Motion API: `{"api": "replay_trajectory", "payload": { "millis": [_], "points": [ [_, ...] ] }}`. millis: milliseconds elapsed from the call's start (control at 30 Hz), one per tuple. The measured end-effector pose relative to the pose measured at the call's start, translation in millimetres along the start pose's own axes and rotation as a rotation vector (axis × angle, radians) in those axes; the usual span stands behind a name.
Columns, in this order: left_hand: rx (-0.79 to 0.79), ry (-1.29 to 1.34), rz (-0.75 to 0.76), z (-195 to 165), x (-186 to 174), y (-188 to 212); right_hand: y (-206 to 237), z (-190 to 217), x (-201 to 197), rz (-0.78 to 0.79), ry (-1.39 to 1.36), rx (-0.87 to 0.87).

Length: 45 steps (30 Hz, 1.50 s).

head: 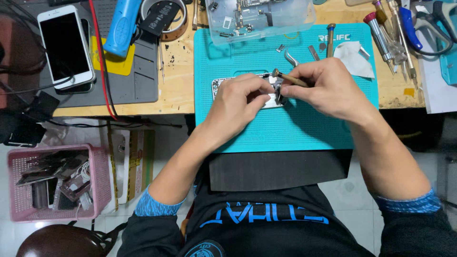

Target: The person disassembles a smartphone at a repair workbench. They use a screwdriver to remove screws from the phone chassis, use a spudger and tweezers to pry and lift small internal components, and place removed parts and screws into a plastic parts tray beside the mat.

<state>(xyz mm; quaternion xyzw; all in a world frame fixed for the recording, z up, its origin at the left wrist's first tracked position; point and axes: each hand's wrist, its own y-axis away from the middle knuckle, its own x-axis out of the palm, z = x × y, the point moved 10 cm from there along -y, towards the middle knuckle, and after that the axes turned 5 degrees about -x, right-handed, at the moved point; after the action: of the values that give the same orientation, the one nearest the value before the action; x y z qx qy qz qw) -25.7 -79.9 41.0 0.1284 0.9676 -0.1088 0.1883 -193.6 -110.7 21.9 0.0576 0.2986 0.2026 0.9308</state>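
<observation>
Both hands meet over the opened phone chassis [223,85] at the middle of the teal mat [295,128]. Left hand [238,102] pinches the chassis flat; right hand [328,88] grips a wooden-handled tool [289,79], tip at the frame. Keeping the chassis pressed flat and the tip pressure light should prevent slips.

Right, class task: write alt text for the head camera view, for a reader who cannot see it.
Seen from above, a left hand steadies an opened phone frame on a teal work mat while the right hand holds a screwdriver to it. A white smartphone and spare screwdrivers lie nearby.
</observation>
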Motion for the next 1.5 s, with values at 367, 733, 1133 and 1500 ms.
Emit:
{"api": "replay_trajectory", "payload": {
  "millis": [367,733,1133,1500],
  "points": [
    [0.201,-0.143,0.015,-14.6,4.9,6.8,-6.3,9.7,10.1,0.043,0.069,-0.119],
    [0.207,-0.135,0.015,-13.6,4.8,7.3,-6.3,12.0,10.0,0.021,0.093,-0.106],
    [0.214,-0.129,0.011,-14.3,5.6,9.6,3.3,36.6,6.2,-0.101,0.316,-0.258],
    [0.226,-0.141,0.01,-14.5,6.6,9.8,8.9,45.1,7.3,-0.168,0.4,-0.391]
  ]
}}
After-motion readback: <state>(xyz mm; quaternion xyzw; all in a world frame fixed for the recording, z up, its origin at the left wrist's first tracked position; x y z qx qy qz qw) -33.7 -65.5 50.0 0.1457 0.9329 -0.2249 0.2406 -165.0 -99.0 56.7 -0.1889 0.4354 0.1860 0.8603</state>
